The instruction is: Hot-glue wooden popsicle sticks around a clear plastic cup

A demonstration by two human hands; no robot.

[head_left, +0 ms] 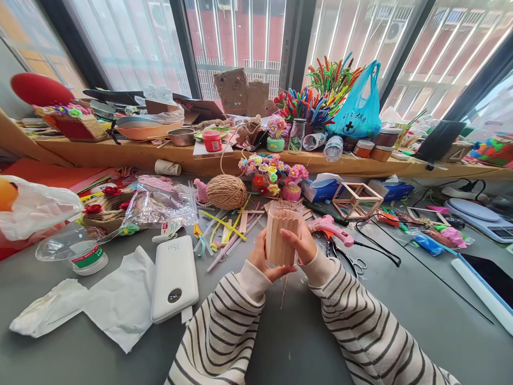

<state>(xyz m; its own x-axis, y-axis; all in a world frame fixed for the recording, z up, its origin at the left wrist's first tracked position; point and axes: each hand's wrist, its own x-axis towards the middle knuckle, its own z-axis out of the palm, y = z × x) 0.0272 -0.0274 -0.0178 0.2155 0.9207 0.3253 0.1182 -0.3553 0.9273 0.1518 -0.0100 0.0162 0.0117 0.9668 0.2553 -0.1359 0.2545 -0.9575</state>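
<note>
Between my hands, above the grey table, is a clear plastic cup [280, 235] with pale wooden craft sticks standing side by side along its wall. My left hand [262, 256] is wrapped round its left side and under its base. My right hand [302, 243] grips the right side, with the thumb pressed on the sticks. Just right of the cup lies a pink glue gun [332, 229] with a black cord. Scissors [358, 264] lie below the glue gun, partly hidden by my right sleeve. A thin strand of twine [284, 291] shows below the cup.
A ball of twine [226, 192] and crochet flowers [264, 170] stand behind the cup. Left are a white power bank [175, 278], tissue [122, 299] and a clear-lidded tub [90, 259]. Right are a wooden stick frame [358, 200], a phone [487, 278] and a scale [481, 216]. A crowded ledge [184, 155] runs behind.
</note>
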